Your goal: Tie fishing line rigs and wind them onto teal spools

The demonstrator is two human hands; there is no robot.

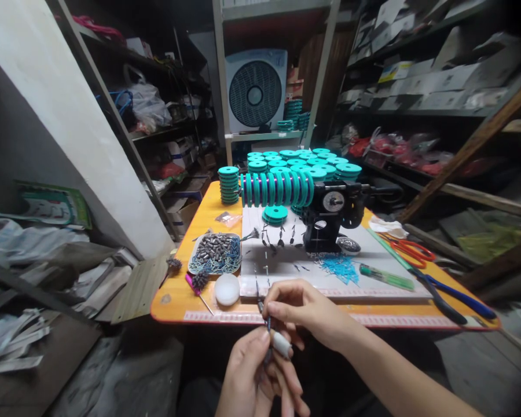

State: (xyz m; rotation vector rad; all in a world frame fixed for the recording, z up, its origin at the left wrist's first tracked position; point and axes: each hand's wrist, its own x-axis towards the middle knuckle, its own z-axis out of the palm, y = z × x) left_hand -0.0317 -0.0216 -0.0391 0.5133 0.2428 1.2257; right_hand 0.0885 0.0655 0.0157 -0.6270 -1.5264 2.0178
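Basically, left hand and right hand pinch dark strand, six o'clock of counter. Slack fingertips could drop it.

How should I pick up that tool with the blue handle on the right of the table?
I'd wrap your fingers around the long handles of the blue-handled tool, coming from the near right. They spread toward the table's near right corner, while the head end points away, close to the orange loops, so that side looks easiest.
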